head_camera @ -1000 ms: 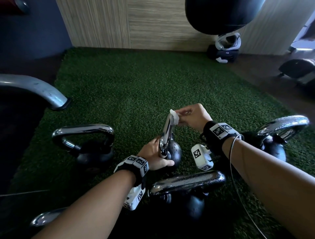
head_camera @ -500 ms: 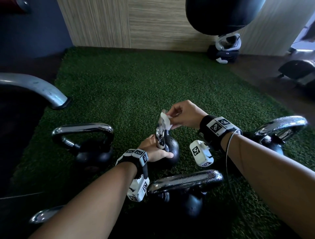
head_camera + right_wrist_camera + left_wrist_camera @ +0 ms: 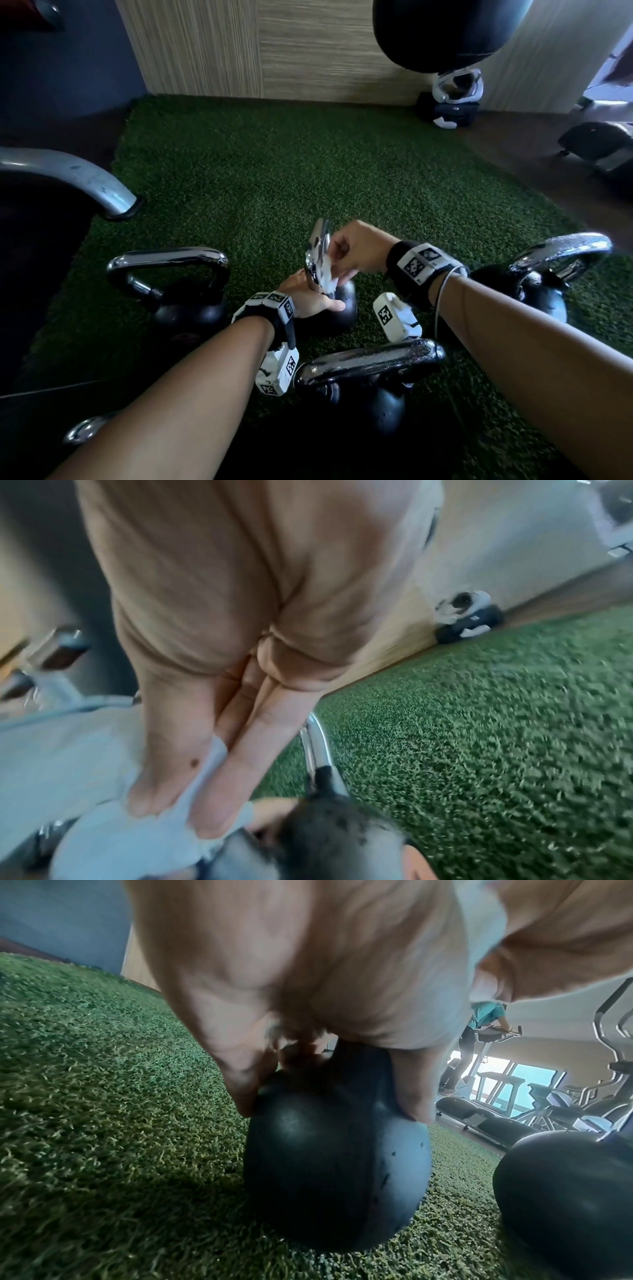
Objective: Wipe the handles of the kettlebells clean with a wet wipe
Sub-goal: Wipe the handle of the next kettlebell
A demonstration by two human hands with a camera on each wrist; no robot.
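A small black kettlebell [image 3: 344, 303] with a chrome handle [image 3: 317, 246] stands on the green turf in the middle. My left hand [image 3: 310, 298] grips it at the base of the handle, thumb and fingers curled over the top of the ball [image 3: 335, 1177]. My right hand [image 3: 352, 251] pinches a white wet wipe [image 3: 327, 272] against the lower part of the handle. In the right wrist view the wipe [image 3: 137, 831] is clamped between thumb and fingers beside the chrome handle [image 3: 318, 748].
Other chrome-handled kettlebells stand around: one at the left [image 3: 178, 291], one near my arms [image 3: 370, 377], one at the right [image 3: 548, 274]. A metal frame tube [image 3: 78, 181] curves in on the left. A punch bag [image 3: 445, 31] hangs at the back. Gym machines [image 3: 565, 1096] stand beyond the turf.
My right hand has slid the wipe down the handle from its top toward the ball. The left hand has kept its hold on the kettlebell.
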